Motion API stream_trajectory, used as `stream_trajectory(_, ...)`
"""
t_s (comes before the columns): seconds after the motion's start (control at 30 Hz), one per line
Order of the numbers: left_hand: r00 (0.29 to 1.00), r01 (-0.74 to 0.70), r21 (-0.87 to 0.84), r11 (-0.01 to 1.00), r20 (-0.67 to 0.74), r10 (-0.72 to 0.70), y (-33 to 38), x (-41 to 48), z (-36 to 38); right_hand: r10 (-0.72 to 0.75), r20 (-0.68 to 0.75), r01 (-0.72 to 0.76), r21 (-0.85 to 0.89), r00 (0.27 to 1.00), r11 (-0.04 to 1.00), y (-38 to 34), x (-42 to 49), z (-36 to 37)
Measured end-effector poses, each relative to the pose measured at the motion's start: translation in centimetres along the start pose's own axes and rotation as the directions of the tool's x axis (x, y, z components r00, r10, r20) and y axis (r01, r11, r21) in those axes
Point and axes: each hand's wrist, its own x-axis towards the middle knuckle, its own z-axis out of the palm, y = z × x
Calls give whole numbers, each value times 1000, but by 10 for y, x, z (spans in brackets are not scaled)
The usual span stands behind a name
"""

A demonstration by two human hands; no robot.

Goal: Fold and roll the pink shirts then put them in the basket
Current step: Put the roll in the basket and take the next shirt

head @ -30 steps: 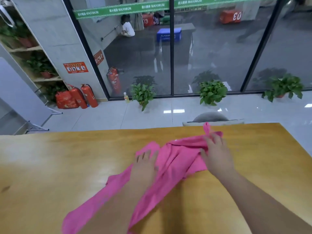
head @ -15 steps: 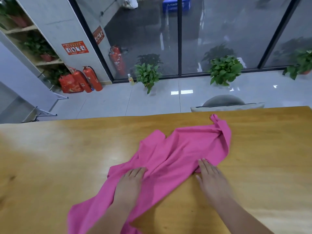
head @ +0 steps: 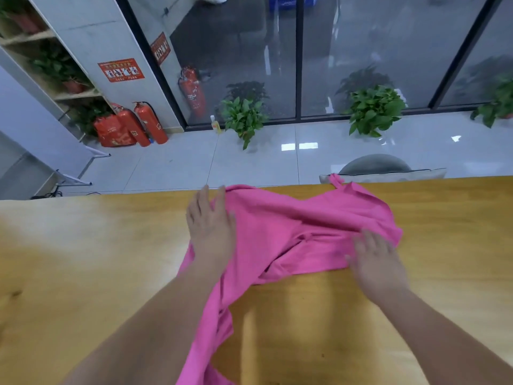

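Observation:
A rumpled pink shirt [head: 291,226] lies across the wooden table [head: 83,259], bunched near the far edge with one end trailing off towards me. My left hand [head: 211,223] lies flat with straight fingers on the shirt's left edge near the table's far side. My right hand [head: 374,259] presses flat on the shirt's right part, slightly blurred. No basket is in view.
A grey chair back [head: 374,165] stands just beyond the table's far edge. Further off are potted plants [head: 244,115] along a glass wall, red fire extinguishers [head: 144,123] and a shelf [head: 41,65] at the left.
My left hand slid from the shirt's near middle up to its far left edge. The right hand shifted right along the cloth, which is spread wider; the view tilted down.

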Motion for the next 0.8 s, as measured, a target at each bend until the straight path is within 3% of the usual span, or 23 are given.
stream_trajectory(0.1, 972, -156, 66, 986, 188, 141, 5, -83, 22, -186, 70, 180, 84, 980, 980, -56, -29, 22)
stream_trajectory(0.23, 876, -123, 101, 987, 478, 61, -37, -179, 40, -129, 50, 125, 80, 990, 989, -78, -63, 43)
stream_trajectory(0.43, 808, -291, 5, 957, 537, 243, -109, -194, 24, -222, -44, 224, 37, 974, 974, -50, -91, 49)
stream_trajectory(0.53, 755, -300, -46, 953, 599, 266, -124, -174, 10, -285, -92, 287, 2, 954, 958, -36, -104, 35)
stream_trajectory(0.63, 851, -285, -18, 958, 454, 262, -130, -134, 4, -299, -163, 298, -29, 940, 954, -10, -99, 16)
stream_trajectory(0.73, 951, -188, -42, 981, 241, 193, -109, -78, -11, -116, -262, 126, 22, 958, 992, 15, -79, -23)
stream_trajectory(0.8, 984, -143, -65, 988, 99, 149, -83, -50, -26, 31, -421, 38, 154, 907, 987, 20, -61, -50)
